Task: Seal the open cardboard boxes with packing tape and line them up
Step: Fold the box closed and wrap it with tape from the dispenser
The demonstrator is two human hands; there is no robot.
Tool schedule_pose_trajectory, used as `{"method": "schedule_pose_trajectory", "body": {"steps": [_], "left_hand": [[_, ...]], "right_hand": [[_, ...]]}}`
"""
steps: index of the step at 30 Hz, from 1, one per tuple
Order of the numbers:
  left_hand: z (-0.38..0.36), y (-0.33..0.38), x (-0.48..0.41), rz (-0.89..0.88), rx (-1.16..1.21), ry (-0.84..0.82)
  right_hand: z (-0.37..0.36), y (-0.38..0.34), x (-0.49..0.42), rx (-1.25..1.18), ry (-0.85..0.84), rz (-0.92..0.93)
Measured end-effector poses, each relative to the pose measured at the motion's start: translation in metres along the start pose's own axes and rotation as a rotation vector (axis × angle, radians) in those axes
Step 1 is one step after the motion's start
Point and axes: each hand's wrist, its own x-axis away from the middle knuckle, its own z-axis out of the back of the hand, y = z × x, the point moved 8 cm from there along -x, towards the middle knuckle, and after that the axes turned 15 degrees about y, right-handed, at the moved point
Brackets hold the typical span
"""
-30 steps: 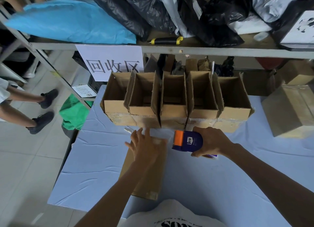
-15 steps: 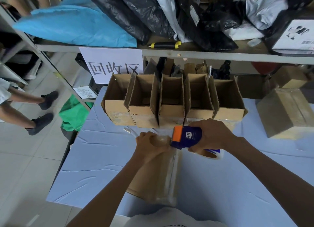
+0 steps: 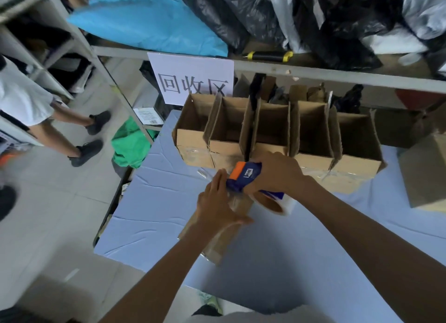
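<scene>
Now the left hand, flat a second ago, presses open-fingered on the cardboard box on the counter; the right hand grips the tape dispenser, seemingly at the box's far end, sealing underway.

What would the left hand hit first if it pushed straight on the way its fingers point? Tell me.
The left hand lies flat on the cardboard box, fingers pointing away from the person. Straight on, it would probably meet the row of open boxes first, near its left-middle front, though the tape dispenser sits just beside that line.
</scene>
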Motion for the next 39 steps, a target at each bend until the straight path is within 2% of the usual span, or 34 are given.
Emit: {"method": "schedule_pose_trajectory", "body": {"steps": [5,9,13,19,26,33,39], "left_hand": [[-0.001,-0.005,0.002,0.005,-0.032,0.081],[0.001,0.008,0.003,-0.094,-0.022,0.101],[-0.002,0.015,0.006,-0.146,-0.046,0.099],[0.0,0.018,0.011,-0.078,0.013,0.128],[0.0,0.0,0.013,0.062,0.06,0.085],[-0.006,0.003,0.014,0.04,0.028,0.046],[-0.011,0.003,0.014,0.025,0.009,0.037]], "right_hand": [[0.001,0.003,0.006,-0.036,-0.03,-0.01],[0.0,0.028,0.029,-0.08,-0.038,-0.087],[0.004,0.042,0.047,-0.111,0.035,-0.099],[0.0,0.04,0.049,-0.075,0.051,-0.101],[-0.002,0.053,0.069,-0.108,-0.083,-0.109],[0.008,0.098,0.11,-0.16,-0.175,-0.169],[0.006,0.107,0.113,-0.017,-0.105,-0.138]]}}
